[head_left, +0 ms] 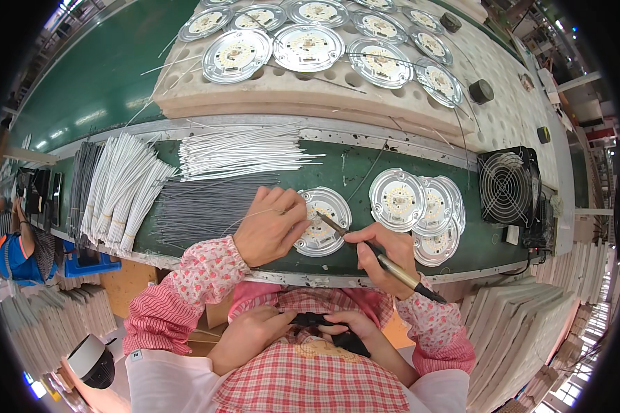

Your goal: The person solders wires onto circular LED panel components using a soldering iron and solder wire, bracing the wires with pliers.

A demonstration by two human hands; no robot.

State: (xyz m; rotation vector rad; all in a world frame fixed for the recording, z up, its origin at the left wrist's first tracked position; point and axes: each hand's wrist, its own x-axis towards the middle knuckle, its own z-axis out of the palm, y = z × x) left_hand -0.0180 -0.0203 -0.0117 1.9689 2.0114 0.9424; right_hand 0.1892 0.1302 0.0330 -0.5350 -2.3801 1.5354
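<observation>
My right hand (390, 260) grips a soldering iron (397, 270) with a gold and black handle. Its tip reaches the middle of a round silver LED board (318, 242) lying on the green bench. At that board's left edge my left hand (272, 226) is closed, its fingertips pinched together. A thin wire (255, 215) runs across it and seems held, though the pinch itself is partly hidden. Beside my left hand lie dark grey wires (198, 210), and behind them a pile of white wires (238, 153). Several similar boards (397, 199) overlap to the right.
A black fan (508, 186) stands at the right. Bundled white wires (120, 193) lie left. Behind, a pale perforated slab (275, 89) carries several boards with wires. Another person's hands (251, 337) hold a black strap (313, 319) at my waist. A co-worker (22, 251) is far left.
</observation>
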